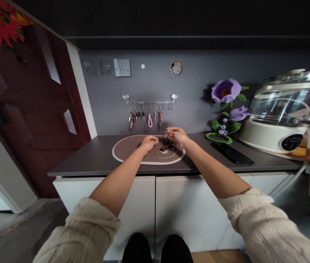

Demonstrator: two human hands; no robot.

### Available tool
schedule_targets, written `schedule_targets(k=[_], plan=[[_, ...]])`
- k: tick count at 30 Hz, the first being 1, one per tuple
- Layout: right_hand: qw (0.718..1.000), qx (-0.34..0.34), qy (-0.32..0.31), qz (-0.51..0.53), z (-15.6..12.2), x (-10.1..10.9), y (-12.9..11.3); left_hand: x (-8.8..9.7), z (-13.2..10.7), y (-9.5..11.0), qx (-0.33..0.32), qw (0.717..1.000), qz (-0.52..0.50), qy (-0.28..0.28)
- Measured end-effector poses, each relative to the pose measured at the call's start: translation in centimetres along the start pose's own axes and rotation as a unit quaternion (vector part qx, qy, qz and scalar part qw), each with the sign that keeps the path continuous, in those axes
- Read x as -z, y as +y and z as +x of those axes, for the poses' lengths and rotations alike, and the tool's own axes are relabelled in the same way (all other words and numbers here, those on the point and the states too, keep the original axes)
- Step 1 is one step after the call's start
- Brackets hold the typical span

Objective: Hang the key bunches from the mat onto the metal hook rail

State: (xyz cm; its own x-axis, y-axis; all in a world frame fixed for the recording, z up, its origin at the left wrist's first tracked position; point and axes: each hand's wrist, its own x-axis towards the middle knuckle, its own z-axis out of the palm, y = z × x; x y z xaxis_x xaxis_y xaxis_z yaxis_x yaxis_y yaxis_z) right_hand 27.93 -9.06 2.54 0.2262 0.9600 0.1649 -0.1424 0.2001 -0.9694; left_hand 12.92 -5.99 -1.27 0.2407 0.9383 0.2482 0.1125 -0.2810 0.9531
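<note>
Both my arms reach out over a dark countertop (95,157) toward an oval brown mat (133,151) with a white border. My right hand (177,136) is closed on a bunch of dark keys (168,143) with a reddish tag, which hangs just above the mat. My left hand (148,142) hovers over the mat beside the keys, its fingers curled and pinched together; what it holds, if anything, is too small to make out. On the grey wall behind, a chrome hook rail (149,102) carries several key rings and straps.
A black phone (232,153) lies flat on the counter to the right. Purple artificial flowers (227,106) stand against the wall. A large white appliance with a glass lid (283,113) fills the right end. A dark red door (34,109) is at the left. White cabinet doors (171,204) sit below.
</note>
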Motion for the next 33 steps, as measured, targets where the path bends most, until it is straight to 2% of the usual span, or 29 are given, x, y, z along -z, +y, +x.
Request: schedule_targets(k=[7, 13, 22, 26, 29, 33], plan=[[0.999, 0.033, 0.011, -0.031, -0.4, 1.1, 2.0, -0.4, -0.5, 0.2, -0.031, 0.999, 0.007, -0.01], [0.99, 0.07, 0.017, -0.123, -0.2, 1.6, 2.6, -0.7, -0.2, 0.1, -0.046, 0.998, 0.035, -0.027], [0.989, 0.044, 0.045, -0.133, 0.1, 1.8, 2.9, -2.0, 1.5, -0.5, -0.111, 0.988, 0.085, -0.071], [0.989, 0.038, 0.043, -0.139, 0.1, 1.9, 2.9, -2.6, 2.4, -0.9, -0.134, 0.982, 0.113, -0.071], [0.987, 0.037, 0.05, -0.145, 0.2, 2.0, 3.1, -2.7, 2.9, -1.4, -0.17, 0.97, 0.158, -0.074], [0.982, 0.056, 0.04, -0.178, 0.8, 2.3, 3.5, -2.5, 3.3, -1.8, -0.221, 0.94, 0.249, -0.078]])
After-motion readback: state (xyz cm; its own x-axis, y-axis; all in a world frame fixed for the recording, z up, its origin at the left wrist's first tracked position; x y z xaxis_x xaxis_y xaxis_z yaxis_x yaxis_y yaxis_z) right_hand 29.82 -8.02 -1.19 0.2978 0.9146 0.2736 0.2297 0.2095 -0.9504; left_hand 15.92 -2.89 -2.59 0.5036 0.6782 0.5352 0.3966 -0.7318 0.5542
